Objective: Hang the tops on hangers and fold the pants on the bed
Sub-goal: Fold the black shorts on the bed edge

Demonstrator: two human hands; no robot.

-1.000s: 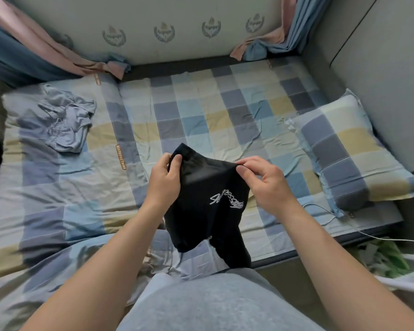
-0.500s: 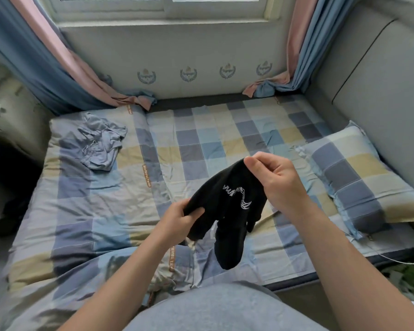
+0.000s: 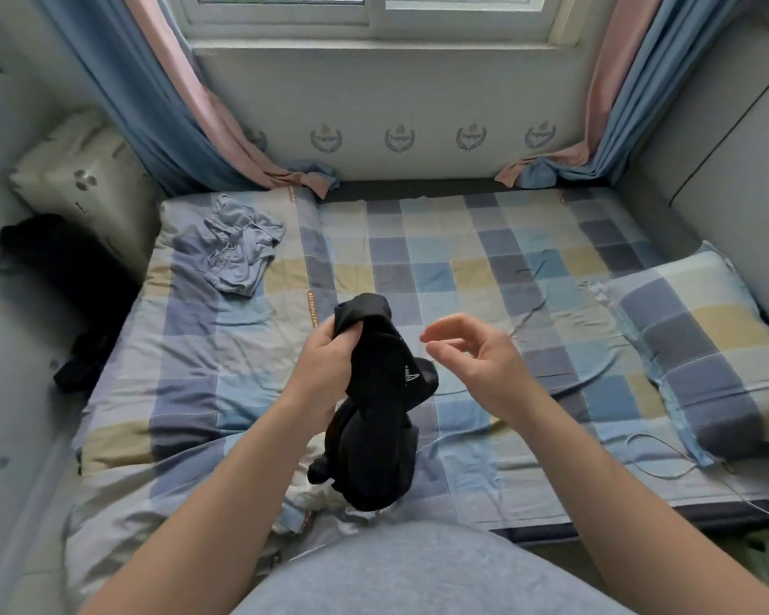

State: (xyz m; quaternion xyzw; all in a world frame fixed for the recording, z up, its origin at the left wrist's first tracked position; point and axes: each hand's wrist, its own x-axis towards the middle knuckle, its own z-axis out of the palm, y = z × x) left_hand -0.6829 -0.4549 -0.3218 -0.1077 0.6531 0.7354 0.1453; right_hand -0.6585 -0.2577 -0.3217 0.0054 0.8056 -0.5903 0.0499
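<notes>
So the black garment [image 3: 374, 437] is all on the left grip [image 3: 325, 361] right now. Its fingers are curled round the top edge, holding the thing up over the near edge of the bed [image 3: 462, 268], roughly mid-way along. The rest hangs down in a twisted lump. Whether the low end touches the bed, I can't tell. The right grip [image 3: 480, 357] has nothing in it, fingers loose and half curled, just beside the cloth but apart from it.

What I'd worry about:

- **Wrong call:** it's so bunched up I honestly can't say if it's a top or pants. Guess wrong and it gets a hanger when it wants folding, or the other way round.
- **Dropping it:** a one-handed hold on a wad like that is iffy. If the fingers only have one layer, it could slide out and go off the near edge.
- **Bad grab:** if the right grip takes a random fold instead of a waistband or shoulder, it'll probably open up twisted or inside out.
- **Snagging:** there's a thin white cable [image 3: 658, 454] lying by the near right corner next to the pillow [image 3: 702, 344]. Spreading the cloth that way could catch it.

The grey garment [image 3: 240, 250] sits crumpled near the far left corner, well apart, so no clash there.
</notes>
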